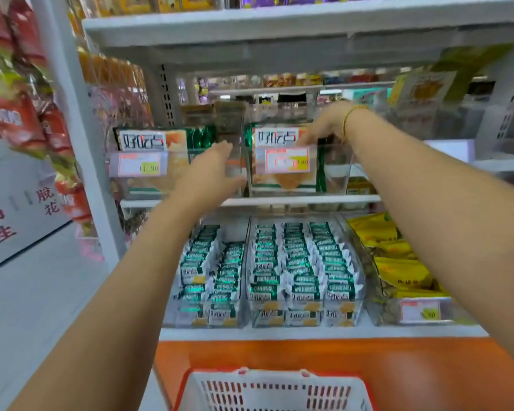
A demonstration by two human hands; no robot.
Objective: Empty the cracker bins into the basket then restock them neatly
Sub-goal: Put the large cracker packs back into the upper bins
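— The hands?
— Left hand (211, 170) flat, fingers straight, at the left wall of the clear bin (336, 173); contact is blurred. Right hand (324, 126) reaches over the rim, fingertips at the cracker pack (279, 137); whether it grips, I cannot tell.
— The basket?
— Basket (273, 390) far below both wrists, cut off by the frame's edge; small packs (294, 262) lie between.

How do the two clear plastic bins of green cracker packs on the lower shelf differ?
The left clear plastic bin holds two rows, middle clear plastic bin three. Left bin has a bare gap at its back; middle bin is full. Both hold identical green cracker packs.
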